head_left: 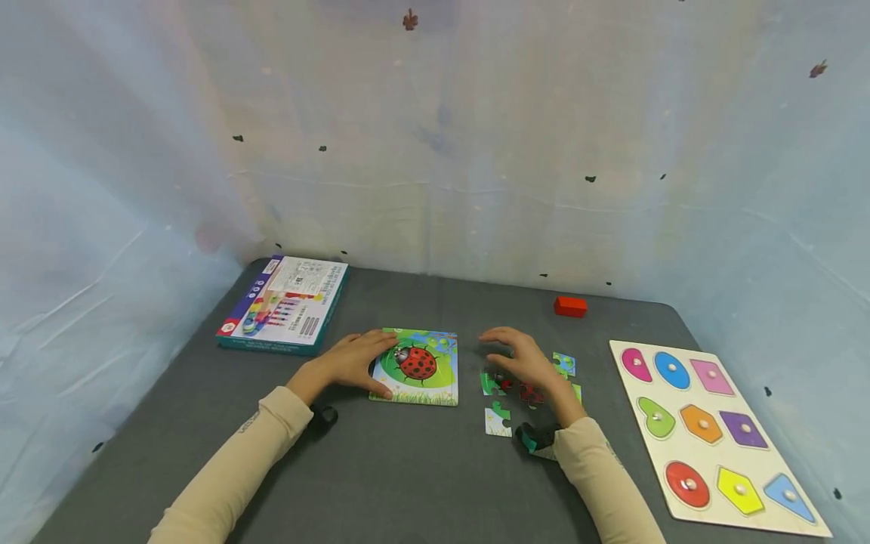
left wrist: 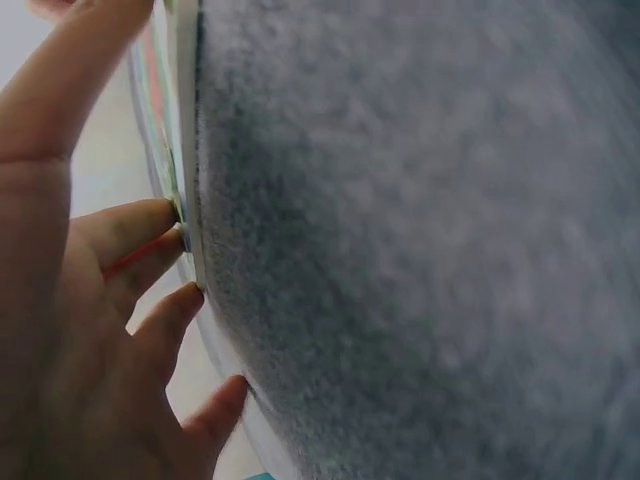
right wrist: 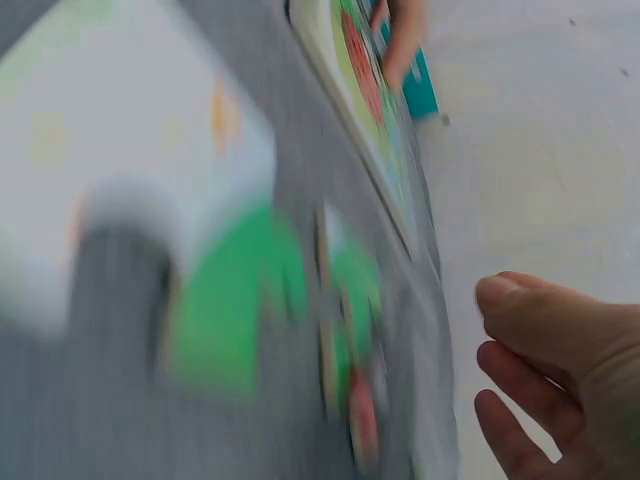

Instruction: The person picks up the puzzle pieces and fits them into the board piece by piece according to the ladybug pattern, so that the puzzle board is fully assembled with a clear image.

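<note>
"Grey covers the worktop. What stands along its edges?"

"A pale sheet rises behind the far edge. A flat box with teal sides lies at the far left corner, a small red block sits near the far edge, and a knobbed shape board lies along the right."

"And room to move?"

"A gap separates the ladybird board from the loose jigsaw pieces, and a broad stretch reaches toward the near side between the beige sleeves."

"How does the ladybird board look?"

"Squarish, flat, face up near the middle: a red, black-spotted ladybird on a green round, with blue at the upper right. The pieces to its right show green, white, red and blue; the right hand partly hides some, and the right wrist view blurs them."

"Those hands, then?"

"The left hand is spread at the ladybird board's left side, fingers fairly straight, thumb well apart, fingertips touching the edge. The right one is over the pieces, relaxed and loosely curved, thumb and fingers parted, grasping nothing."
</note>
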Demonstrator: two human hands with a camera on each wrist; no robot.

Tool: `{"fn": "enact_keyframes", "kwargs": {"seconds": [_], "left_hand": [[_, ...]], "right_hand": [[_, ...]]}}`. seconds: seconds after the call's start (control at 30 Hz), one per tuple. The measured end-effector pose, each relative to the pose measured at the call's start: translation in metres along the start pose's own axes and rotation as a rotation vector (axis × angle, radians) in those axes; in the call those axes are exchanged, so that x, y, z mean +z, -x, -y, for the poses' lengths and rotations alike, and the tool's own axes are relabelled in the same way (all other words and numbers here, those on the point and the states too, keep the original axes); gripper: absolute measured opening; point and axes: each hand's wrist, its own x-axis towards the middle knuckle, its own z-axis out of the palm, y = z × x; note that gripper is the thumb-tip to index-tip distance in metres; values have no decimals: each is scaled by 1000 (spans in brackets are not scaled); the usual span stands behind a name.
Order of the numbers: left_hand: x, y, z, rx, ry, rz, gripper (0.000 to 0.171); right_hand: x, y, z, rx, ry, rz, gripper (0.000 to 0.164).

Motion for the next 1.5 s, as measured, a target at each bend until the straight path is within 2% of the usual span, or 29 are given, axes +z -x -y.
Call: {"fn": "enact_keyframes", "kwargs": {"seconds": [0.17,0.37,0.53,0.83,1.0,1.17,1.33,1.5], "left_hand": [[-1,-2,-1,32,-25,-1,105],[0,-6,0,58,-50,2,105],[0,-5,1,61,-34,0,106],[0,-5,3,69,-24,-8,105],[-1,-5,2,60,-20,-2,106],[-3,-6,-1,47,-20,5,106],[-4,-6,-1,41,-10,12,105],[-3,-6,-1,45,-19,17,101]], "right_hand": [[-28,31,-16,35,95,-27,37],[-40,55,-39,52,167,-66,39],[-39,62,-49,60,163,-48,42],[-33,58,-53,84,183,-40,37],[-32,51,-45,65,184,-50,35],[-25,31,-22,7,155,-42,33],[-5,4,2,-35,111,-19,30],[22,-22,16,-67,88,16,26]]}}
